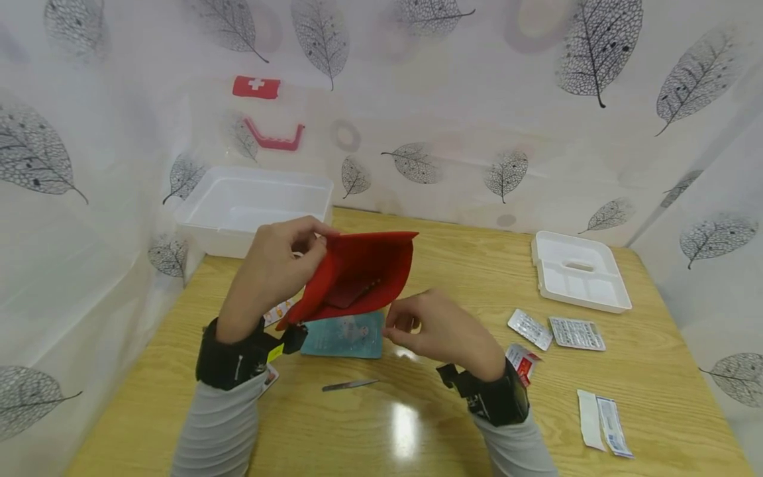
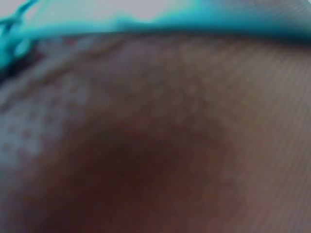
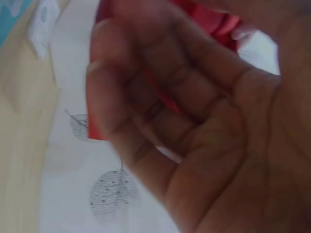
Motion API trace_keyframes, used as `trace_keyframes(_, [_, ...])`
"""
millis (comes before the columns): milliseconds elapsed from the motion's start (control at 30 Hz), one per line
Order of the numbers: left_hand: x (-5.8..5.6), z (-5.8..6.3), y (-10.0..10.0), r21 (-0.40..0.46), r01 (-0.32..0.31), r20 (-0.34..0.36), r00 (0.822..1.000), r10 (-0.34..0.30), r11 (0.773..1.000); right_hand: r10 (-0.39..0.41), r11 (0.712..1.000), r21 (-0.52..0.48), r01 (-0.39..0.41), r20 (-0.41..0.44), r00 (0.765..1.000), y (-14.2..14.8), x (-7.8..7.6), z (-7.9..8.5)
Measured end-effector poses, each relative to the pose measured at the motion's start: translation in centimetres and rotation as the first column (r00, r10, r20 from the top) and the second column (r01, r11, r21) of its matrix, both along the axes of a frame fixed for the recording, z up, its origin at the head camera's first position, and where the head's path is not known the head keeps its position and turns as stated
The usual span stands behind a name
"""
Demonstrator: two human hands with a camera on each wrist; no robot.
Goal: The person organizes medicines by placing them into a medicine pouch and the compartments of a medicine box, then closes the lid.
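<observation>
My left hand (image 1: 277, 262) grips a red pouch (image 1: 352, 311) by its upper left edge, thumb on one side and fingers on the other. The pouch's mouth gapes toward me, and something dark or folded inside cannot be made out. Just beyond its lower right edge is my right hand (image 1: 444, 331), fingers loosely bent and nothing visible in them. In the right wrist view, the bent fingers of that right hand (image 3: 194, 111) partly cover the red pouch (image 3: 97, 126). The left wrist view is too blurred to tell anything of the grip.
A teal packet (image 1: 352, 341) lies under the pouch, with tweezers (image 1: 350, 385) nearer me. Blister packs (image 1: 577, 333), a red-and-white box (image 1: 522, 363) and slim wrapped packets (image 1: 614, 427) are to the right. Behind stand a white bin (image 1: 256, 242) and a white divided tray (image 1: 581, 291).
</observation>
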State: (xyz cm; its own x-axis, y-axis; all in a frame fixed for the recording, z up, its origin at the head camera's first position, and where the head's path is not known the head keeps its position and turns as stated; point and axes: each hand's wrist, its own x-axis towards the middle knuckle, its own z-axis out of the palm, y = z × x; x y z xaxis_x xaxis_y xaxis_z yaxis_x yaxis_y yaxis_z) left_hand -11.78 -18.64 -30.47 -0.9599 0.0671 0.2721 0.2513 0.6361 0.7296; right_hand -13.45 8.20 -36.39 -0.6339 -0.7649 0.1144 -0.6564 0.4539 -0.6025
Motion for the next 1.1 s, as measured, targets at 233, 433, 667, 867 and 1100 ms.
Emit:
trace_keyframes(233, [-0.1, 0.0, -0.1, 0.016, -0.014, 0.008, 1.0, 0.014, 1.0, -0.081, 0.988, 0.135, 0.078, 0.02, 0.996, -0.5, -1.3, -2.7])
trace_keyframes(433, [-0.2, 0.0, -0.1, 0.022, -0.015, 0.024, 1.0, 0.015, 1.0, -0.157, 0.977, 0.151, 0.153, 0.02, 0.987, -1.2, -1.9, -5.1])
trace_keyframes(667, [-0.1, 0.1, 0.0, 0.021, -0.017, 0.032, 0.999, 0.017, 1.0, -0.229, 0.956, 0.194, 0.219, 0.03, 0.973, -3.0, -2.0, -8.6])
trace_keyframes(867, [-0.1, -0.1, -0.1, 0.024, -0.015, 0.029, 0.999, 0.015, 1.0, -0.222, 0.941, 0.251, 0.229, -0.056, 0.973, -4.0, -1.3, -9.8])
trace_keyframes(1100, [-0.1, 0.0, -0.1, 0.025, -0.014, 0.024, 1.0, 0.013, 1.0, -0.216, 0.949, 0.217, 0.229, -0.082, 0.973, -4.3, -1.1, -9.9])
